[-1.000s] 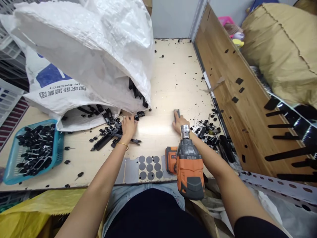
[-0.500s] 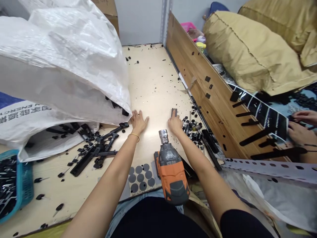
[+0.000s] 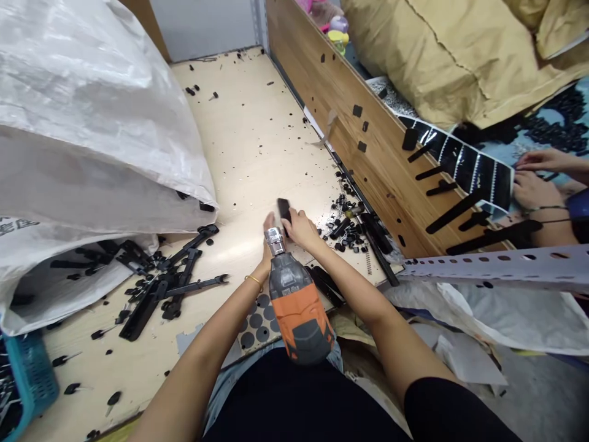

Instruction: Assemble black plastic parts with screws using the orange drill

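Note:
My right hand [image 3: 301, 228] is closed around a small black rectangular plastic piece [image 3: 283, 209], raised and slightly blurred just above the worktable. Close beside it is my left hand [image 3: 267, 245], a gold bangle at its wrist. The metal socket of an orange and black cordless power driver [image 3: 297, 307] covers much of that hand, so its grip is hidden. The driver sits between my forearms, its nose pointing away from me. Small black parts, screws and springs [image 3: 347, 224] lie in a pile to the right of my right hand.
A white sack [image 3: 105, 123] fills the left, with black brackets [image 3: 170, 282] spilling below it. A teal basket [image 3: 39, 374] stands at lower left. A wooden divider board [image 3: 350, 116] runs along the right; beyond it are another person's hands [image 3: 536, 181] and a tan sack [image 3: 427, 61].
My right hand has brought the black piece left and toward me. My left hand, previously spread flat on the table, has moved right to meet it. The view has shifted.

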